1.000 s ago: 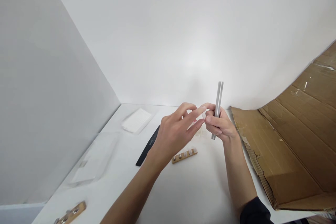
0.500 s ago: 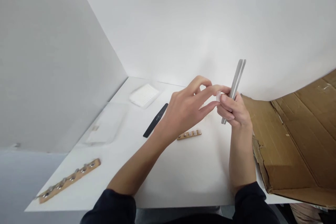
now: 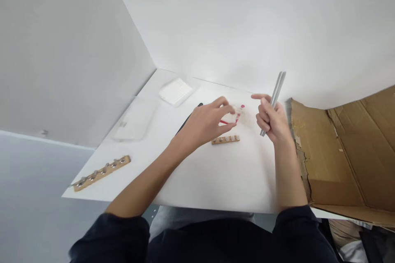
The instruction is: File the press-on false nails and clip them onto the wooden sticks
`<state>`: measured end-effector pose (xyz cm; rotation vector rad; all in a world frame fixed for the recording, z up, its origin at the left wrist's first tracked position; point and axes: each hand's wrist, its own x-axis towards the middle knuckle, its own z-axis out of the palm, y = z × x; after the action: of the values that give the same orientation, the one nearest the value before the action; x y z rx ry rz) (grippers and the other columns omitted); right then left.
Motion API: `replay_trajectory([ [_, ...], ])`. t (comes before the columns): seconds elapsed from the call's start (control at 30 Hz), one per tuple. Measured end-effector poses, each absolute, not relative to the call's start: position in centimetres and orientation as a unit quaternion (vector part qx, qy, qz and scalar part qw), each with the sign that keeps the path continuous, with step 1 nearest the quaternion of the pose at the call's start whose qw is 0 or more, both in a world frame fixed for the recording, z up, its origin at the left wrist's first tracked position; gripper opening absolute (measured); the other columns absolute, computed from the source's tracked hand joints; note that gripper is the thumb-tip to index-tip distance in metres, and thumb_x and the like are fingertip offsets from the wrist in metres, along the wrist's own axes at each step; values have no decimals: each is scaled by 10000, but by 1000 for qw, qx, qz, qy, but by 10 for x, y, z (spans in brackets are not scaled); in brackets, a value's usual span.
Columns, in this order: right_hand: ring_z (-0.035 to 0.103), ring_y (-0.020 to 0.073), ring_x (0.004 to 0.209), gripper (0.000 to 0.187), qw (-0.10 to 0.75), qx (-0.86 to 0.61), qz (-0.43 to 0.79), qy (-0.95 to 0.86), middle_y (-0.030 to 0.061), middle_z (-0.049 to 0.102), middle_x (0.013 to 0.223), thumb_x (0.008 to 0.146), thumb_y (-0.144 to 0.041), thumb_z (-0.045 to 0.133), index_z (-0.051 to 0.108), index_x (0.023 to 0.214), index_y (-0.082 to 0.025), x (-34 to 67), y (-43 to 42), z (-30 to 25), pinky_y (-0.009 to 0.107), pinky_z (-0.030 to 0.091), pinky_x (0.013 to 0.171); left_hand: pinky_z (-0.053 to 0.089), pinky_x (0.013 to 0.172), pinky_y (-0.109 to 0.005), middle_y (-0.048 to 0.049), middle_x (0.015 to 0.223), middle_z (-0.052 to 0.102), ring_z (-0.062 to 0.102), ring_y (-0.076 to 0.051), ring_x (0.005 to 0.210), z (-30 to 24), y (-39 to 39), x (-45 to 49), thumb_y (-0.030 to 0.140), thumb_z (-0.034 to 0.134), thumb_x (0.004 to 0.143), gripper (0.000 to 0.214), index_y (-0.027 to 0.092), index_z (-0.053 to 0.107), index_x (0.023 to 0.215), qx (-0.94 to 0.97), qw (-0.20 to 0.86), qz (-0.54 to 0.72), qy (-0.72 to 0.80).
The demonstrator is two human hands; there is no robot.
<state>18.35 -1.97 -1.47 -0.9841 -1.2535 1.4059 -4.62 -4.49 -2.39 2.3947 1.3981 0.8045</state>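
My right hand [image 3: 273, 121] is closed round a long grey nail file [image 3: 275, 92] that sticks up and away from the table. My left hand [image 3: 205, 123] reaches over the table with thumb and fingers pinched near a small clear packet with red marks [image 3: 237, 114]. What sits in that pinch is too small to make out. Just below the left hand lies a short wooden strip with several pale nail tips [image 3: 226, 139]. A black nail file [image 3: 188, 118] is mostly hidden behind the left hand.
A white table [image 3: 222, 176] stands in a corner of white walls. On it are a second wooden strip with metal studs [image 3: 101, 172] at front left, a clear plastic tray [image 3: 135, 120], and a white pad [image 3: 176, 91]. Flattened cardboard [image 3: 342, 152] covers the right side.
My hands have parted. The left hand dropped from the right hand's fingertips toward the table near the clear packet. The view tilted down, showing more of my sleeves and the table's front edge.
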Motion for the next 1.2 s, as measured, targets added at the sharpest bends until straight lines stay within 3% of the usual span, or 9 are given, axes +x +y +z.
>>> replay_trajectory([
  [0.13,231,35,371,450,460,-443,618,-459,-141,303,546,870,-554,826,688,1060,-170,199,-36,-71,202,150,355,436,620,-292,-59,1111,708,614,-140,657,-60,-56,-59,380,629,964,241,208,733,1097,812,182,174,526],
  [0.33,269,38,347,474,475,-487,616,-397,-149,313,515,841,-569,832,683,1037,-164,220,-55,-120,194,176,350,415,602,-305,-82,1116,725,597,-150,618,-85,-64,-55,384,622,948,220,190,709,1006,806,194,148,539],
  [0.73,307,40,371,398,484,-486,626,-372,-129,339,541,894,-495,806,719,1075,-152,227,-56,-130,189,200,367,360,588,-304,-71,1098,712,512,-117,562,-96,-65,-52,353,605,969,195,185,692,1014,816,186,129,531],
  [1.2,299,49,354,406,492,-498,617,-360,-125,334,526,836,-513,837,743,1035,-172,229,-54,-132,198,183,337,331,594,-311,-70,1142,686,573,-141,649,-98,-63,-48,320,584,1005,184,179,679,1078,821,193,83,531],
])
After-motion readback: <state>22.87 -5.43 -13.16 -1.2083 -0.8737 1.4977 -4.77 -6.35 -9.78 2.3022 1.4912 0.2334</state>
